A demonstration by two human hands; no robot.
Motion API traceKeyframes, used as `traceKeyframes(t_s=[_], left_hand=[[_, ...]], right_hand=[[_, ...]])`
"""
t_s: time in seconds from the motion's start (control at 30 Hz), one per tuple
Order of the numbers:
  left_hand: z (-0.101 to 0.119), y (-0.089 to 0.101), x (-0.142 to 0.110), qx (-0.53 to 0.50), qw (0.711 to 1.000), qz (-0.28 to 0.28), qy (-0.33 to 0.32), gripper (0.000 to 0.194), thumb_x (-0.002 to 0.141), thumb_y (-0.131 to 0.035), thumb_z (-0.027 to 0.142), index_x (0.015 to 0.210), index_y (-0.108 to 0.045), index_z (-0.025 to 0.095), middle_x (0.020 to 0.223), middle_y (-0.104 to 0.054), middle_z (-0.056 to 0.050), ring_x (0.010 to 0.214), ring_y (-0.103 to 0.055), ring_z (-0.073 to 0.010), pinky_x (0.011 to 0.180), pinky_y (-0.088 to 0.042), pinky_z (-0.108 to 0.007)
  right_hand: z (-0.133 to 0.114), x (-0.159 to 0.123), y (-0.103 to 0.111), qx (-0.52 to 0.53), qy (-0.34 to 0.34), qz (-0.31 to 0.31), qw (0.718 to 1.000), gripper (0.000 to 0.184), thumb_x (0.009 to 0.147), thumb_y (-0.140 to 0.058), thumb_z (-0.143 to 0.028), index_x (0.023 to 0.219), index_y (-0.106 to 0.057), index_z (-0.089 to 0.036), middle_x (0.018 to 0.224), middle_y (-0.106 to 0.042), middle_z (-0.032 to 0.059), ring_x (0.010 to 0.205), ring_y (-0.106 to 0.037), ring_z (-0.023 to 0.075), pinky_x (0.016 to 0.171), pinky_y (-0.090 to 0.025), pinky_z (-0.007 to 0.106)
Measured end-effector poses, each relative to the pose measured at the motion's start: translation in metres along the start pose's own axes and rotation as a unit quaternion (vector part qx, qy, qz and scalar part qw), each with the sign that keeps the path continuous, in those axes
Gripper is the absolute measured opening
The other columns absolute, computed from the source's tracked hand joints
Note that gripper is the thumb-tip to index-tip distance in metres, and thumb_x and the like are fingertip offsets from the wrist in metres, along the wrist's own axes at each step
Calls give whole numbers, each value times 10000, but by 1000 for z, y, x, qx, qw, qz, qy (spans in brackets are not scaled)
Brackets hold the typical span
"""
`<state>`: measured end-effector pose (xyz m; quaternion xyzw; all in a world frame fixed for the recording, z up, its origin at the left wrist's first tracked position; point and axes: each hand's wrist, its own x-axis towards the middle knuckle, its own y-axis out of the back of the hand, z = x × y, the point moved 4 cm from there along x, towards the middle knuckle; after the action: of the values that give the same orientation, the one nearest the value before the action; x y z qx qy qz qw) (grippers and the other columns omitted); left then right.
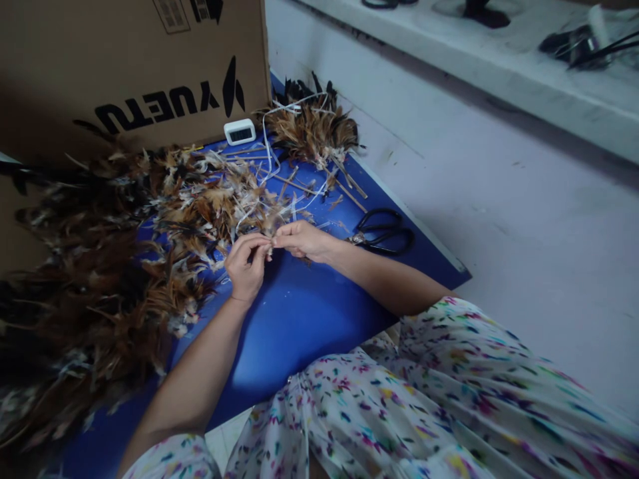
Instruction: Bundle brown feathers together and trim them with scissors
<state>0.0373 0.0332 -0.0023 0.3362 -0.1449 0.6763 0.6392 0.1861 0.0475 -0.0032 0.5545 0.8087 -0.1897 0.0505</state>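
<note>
Feather tuft (271,225): pinched between both hands, above the middle of the surface (294,319); soft brown barbs are seen, while the base is mostly covered by fingers, so its exact shape cannot be told.
Left hand (245,263): grip closed to a fine pinch, with thumb and forefinger brought together at the tuft.
Right hand (302,239): grip likewise narrowed to a fingertip pinch, set against the left fingertips; how much of the tuft is held by each cannot be told.
Slip risk: single feathers could be lost or skewed if the pinch is loosened unevenly, since the barbs are light and the hold is small.
Mixing risk: the tuft could be lost among the feather heap (214,199) if dropped, as its edge is reached almost to the fingers.
Snag risk: feathers could be caught by the thin white cord (294,107), looped near the far edge.
Scissors (384,229): black, rounded loop handles, laid by the right edge; they could be nudged by the right forearm.
Feather bundle (309,130): fanned, glossy, brown and black, laid at the far right edge.
Stems (353,194): thin, stiff, brown, scattered before the bundle.
Clock (239,132): smooth white casing, stood against the printed cardboard box (174,60).
</note>
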Motion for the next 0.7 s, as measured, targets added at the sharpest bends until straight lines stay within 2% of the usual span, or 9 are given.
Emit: traceKeyframes(t_s=[0.17,0.33,0.53,0.63,0.7], left_hand=[[2,-1,0,-21,999,2,-31,36,842,-648,183,846,-684,183,874,-695,-29,683,-646,-105,661,-535,-258],[0,-5,1,-99,994,-15,36,79,861,-633,232,838,-653,159,851,-690,-26,507,-575,-52,516,-479,-198],[1,-10,3,-153,983,-35,92,140,864,-631,293,835,-615,157,723,-655,-2,470,-542,-53,457,-432,-173],[0,-11,3,-149,982,-50,106,160,864,-632,310,816,-613,158,647,-620,16,472,-532,-56,474,-436,-171],[0,-12,3,-150,980,-62,115,171,861,-634,319,806,-610,160,626,-606,21,477,-531,-59,485,-440,-173]], right_hand=[[0,-1,-1,4,-6,-18,1000,198,698,-734,-293,678,-599,-149,349,-343,-119,323,-203,21,322,-147,151],[1,0,1,3,-15,-25,1000,154,742,-687,-227,662,-582,-147,361,-325,-121,333,-182,17,331,-153,147],[-1,0,5,-32,-11,-32,999,132,758,-670,-240,697,-601,-146,415,-351,-113,362,-197,25,355,-141,172],[-7,1,8,-96,32,-27,995,84,759,-649,-215,728,-625,-142,514,-480,-78,424,-303,31,416,-231,178],[-14,-1,10,-161,81,-27,983,45,756,-637,-177,742,-633,-134,611,-558,-49,519,-410,42,519,-321,183]])
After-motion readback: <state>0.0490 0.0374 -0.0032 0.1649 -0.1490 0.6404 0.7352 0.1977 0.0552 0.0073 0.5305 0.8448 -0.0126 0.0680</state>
